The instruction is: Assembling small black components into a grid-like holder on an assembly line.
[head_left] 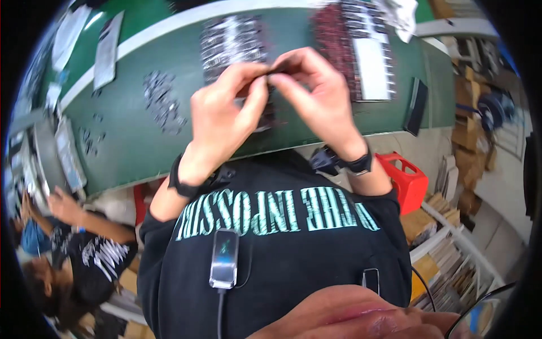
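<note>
My left hand [226, 110] and my right hand [322, 93] meet above the green table [130, 147], fingertips nearly touching. Both are closed in a pinch on a small dark piece [270, 73], mostly hidden by the fingers; its kind cannot be made out. Under and behind my left hand lies a panel of black and silvery parts in rows [231, 42]. A heap of small loose black pieces [162, 101] is on the tabletop to the left of that hand.
Right of my hands lie dark red parts [333, 42] beside a white sheet [372, 70] and a black slab [416, 107]. A red stool [402, 178] stands by the table's near edge. At left another person [101, 248] reaches toward metal trays [48, 144].
</note>
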Demonstrator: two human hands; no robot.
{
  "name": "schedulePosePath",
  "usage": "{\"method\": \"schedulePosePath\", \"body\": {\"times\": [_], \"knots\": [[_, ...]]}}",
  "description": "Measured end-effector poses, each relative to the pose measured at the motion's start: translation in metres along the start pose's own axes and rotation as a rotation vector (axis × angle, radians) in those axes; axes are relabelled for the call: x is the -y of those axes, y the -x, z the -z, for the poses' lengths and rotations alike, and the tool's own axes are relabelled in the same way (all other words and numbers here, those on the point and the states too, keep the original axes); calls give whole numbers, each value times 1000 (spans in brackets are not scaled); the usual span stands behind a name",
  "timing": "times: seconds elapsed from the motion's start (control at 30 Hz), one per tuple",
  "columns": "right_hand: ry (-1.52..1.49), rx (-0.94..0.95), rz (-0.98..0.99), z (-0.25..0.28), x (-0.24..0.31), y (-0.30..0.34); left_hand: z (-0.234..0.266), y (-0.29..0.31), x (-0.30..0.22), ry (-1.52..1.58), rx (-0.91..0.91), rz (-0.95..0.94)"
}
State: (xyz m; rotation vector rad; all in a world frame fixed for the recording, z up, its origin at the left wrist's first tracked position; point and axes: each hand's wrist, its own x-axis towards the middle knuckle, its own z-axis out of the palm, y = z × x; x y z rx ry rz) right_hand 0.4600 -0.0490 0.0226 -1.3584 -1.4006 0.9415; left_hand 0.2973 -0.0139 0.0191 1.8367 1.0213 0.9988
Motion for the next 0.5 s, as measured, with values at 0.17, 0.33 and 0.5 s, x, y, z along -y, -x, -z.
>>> {"method": "schedulePosePath", "body": {"times": [0.17, 0.33, 0.5], "knots": [[176, 67, 20, 38, 14, 12, -4, 5, -11, -14, -10, -75], [228, -80, -65, 169, -19, -10, 6, 9, -7, 157, 50, 72], [484, -25, -97, 221, -51, -37, 7, 16, 12, 22, 228, -56]]}}
